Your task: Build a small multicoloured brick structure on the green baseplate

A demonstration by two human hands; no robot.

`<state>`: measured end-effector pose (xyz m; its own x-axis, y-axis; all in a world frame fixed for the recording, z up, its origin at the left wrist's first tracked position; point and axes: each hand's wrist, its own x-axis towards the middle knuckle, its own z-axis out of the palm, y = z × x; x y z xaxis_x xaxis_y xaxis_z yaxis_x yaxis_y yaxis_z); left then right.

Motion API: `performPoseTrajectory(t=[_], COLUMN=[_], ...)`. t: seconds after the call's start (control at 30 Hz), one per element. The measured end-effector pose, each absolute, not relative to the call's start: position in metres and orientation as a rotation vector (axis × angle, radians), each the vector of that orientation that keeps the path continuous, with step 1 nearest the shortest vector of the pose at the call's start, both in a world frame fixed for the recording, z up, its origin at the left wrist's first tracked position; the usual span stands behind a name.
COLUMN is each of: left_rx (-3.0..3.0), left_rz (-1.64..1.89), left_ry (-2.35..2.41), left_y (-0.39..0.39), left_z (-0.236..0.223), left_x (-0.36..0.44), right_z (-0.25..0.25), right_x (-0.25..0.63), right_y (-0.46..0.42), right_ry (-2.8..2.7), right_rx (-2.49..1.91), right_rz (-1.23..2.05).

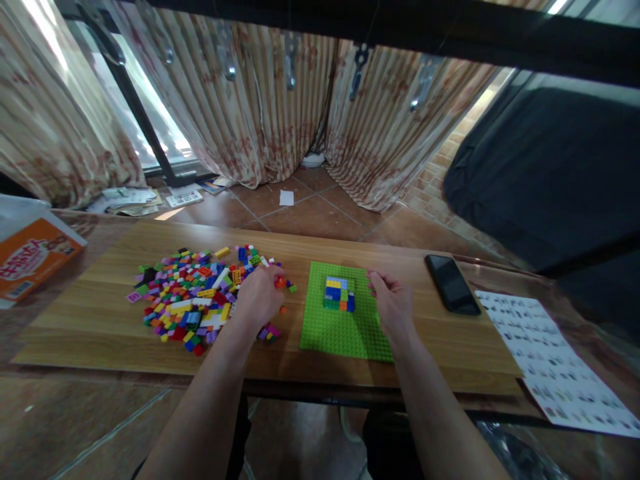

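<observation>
My left hand [259, 295] is over the right edge of a heap of loose toy bricks [200, 300] in many colours. Its fingers are curled and pressed together beside an orange brick [281, 283]; whatever they grip is hidden. A green studded baseplate [325, 333] lies right of the heap. On it sits a small block of joined bricks [340, 294] in blue, yellow, green, orange and light blue. My right hand [393, 300] hovers at the baseplate's right edge, thumb and fingers pinched, and what is between them, if anything, cannot be made out.
A black phone [453, 283] lies on the wooden board [465, 360] to the right. Past it, a printed sheet [555, 360] overhangs the board's edge. An orange and white box [35, 253] stands at far left. Curtains [280, 113] hang behind, below a dark bar [320, 27].
</observation>
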<state>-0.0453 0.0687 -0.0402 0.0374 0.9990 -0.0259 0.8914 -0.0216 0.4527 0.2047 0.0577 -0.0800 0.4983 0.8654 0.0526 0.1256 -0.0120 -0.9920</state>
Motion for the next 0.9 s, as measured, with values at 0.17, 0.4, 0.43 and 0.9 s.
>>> performPoseTrajectory(t=[0.17, 0.4, 0.43, 0.9], left_rx=[2.007, 1.994, 1.992, 0.724], left_rz=[0.371, 0.397, 0.419, 0.868], left_ry=[1.971, 2.012, 2.005, 0.897], left_y=[0.069, 0.067, 0.067, 0.061], left_z=[-0.041, -0.044, -0.044, -0.028], left_x=[-0.047, -0.040, -0.040, -0.015], right_z=[-0.081, -0.085, -0.086, -0.049], right_x=[0.204, 0.204, 0.204, 0.168], right_y=[0.058, 0.058, 0.058, 0.027], right_ry=[-0.927, -1.047, -1.054, -1.352], right_rx=[-1.499, -1.492, -1.496, -1.141], right_rz=[0.721, 0.676, 0.675, 0.956])
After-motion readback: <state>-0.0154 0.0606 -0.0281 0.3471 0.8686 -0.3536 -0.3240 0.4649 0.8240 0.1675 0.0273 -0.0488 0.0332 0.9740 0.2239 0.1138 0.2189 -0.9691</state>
